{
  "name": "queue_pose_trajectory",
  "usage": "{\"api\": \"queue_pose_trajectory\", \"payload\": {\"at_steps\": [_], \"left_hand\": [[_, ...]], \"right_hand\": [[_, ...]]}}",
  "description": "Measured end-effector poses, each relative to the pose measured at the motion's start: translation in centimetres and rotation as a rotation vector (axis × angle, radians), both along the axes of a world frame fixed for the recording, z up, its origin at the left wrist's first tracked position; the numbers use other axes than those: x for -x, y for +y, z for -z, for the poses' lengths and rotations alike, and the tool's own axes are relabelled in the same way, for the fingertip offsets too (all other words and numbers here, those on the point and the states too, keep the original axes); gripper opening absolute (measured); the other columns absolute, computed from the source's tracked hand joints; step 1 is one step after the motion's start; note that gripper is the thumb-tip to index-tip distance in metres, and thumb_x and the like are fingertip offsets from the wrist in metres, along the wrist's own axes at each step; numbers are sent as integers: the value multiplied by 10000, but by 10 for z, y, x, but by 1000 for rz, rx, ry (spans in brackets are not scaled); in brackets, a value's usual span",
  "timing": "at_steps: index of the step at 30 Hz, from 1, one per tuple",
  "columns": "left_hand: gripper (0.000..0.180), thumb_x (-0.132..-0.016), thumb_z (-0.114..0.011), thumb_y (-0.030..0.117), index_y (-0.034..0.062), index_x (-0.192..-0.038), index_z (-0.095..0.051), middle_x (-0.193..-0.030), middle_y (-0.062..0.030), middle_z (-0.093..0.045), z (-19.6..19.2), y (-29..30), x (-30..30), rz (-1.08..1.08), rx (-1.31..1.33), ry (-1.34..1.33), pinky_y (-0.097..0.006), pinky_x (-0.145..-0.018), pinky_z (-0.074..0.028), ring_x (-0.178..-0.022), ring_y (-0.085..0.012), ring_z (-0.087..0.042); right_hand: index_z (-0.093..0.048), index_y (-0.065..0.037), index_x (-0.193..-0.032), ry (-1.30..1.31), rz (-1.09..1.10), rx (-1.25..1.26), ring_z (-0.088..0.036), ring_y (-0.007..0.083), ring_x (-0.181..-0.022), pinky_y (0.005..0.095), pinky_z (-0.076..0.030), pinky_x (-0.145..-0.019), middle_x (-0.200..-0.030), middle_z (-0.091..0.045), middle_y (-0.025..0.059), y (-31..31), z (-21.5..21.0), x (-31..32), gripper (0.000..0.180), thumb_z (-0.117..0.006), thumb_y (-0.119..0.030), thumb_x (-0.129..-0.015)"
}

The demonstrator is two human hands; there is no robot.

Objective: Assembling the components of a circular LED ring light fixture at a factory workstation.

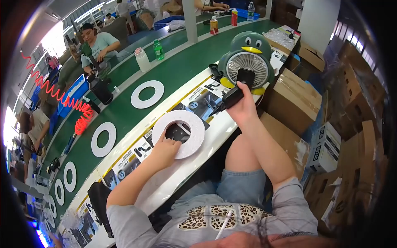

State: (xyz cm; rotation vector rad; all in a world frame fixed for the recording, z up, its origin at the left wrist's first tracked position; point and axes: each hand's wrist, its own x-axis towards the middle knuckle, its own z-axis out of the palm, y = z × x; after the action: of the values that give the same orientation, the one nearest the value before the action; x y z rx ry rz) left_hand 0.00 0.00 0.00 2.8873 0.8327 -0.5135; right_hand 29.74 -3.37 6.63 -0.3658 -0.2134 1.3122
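Note:
A thick white ring (194, 146), perhaps a stack, lies on the white bench edge in front of me. My left hand (165, 151) rests over its near left rim. The fingers curl at the round hole, and the thumb is hidden. Raised to the right of it, my right hand (241, 108) is closed around a black hand-held power tool (232, 97). The tool's narrow tip points down and left, toward the ring, and its flat block end is up. Behind that block stands a green penguin-shaped fan (247, 60), partly covered by it.
Several flat white rings (147, 94) are spaced along the green conveyor (124, 115). A white jar (142, 60) and a green bottle (158, 49) stand beyond. A red coiled hose (84, 118) hangs at left. Cardboard boxes (295, 95) crowd the right. Across the belt, a co-worker (99, 45) sits.

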Motion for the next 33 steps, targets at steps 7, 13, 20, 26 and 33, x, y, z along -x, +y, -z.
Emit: {"api": "queue_pose_trajectory", "payload": {"at_steps": [7,13,20,26,33], "left_hand": [[573,-674,-826,181,49,-1180,-592,-1194,-117,-608,-26,19,12,2,257,-824,-520,-1138,-259,-1248,-318,-506],[323,-791,-739,143,61,-1085,-632,-1083,-110,-651,-44,51,-3,-133,132,-1012,-476,-1048,-379,-1158,-318,-564],[356,-775,-760,162,35,-1086,-641,-1028,-128,-663,-62,64,-39,-115,159,-1078,-370,-820,-497,-936,-295,-628],[403,-728,-811,202,24,-1047,-640,-921,-119,-683,-66,52,-44,-67,212,-1123,-348,-690,-536,-814,-267,-669],[359,-708,-819,170,20,-981,-640,-865,-110,-685,-63,37,-41,-154,206,-1124,-334,-646,-534,-736,-265,-669]], "right_hand": [[-548,-120,-939,-201,-16,249,-582,144,-829,312,-476,-793,-831,-583,17,56,6,21,166,-673,-209,-876],[-521,-81,-1033,-541,-95,117,-563,138,-908,325,-472,-834,-946,-569,33,71,12,38,215,-652,-154,-878],[-465,-70,-1089,-841,-68,-27,-515,173,-955,324,-425,-882,-1009,-510,62,57,19,56,356,-685,-51,-809],[-400,-45,-1168,-786,-222,-142,-536,112,-954,267,-465,-834,-1041,-526,48,35,16,63,548,-771,19,-769],[-374,-47,-1206,-882,-254,-198,-524,123,-1021,290,-432,-912,-1090,-530,54,25,25,76,580,-770,-14,-784]]}}
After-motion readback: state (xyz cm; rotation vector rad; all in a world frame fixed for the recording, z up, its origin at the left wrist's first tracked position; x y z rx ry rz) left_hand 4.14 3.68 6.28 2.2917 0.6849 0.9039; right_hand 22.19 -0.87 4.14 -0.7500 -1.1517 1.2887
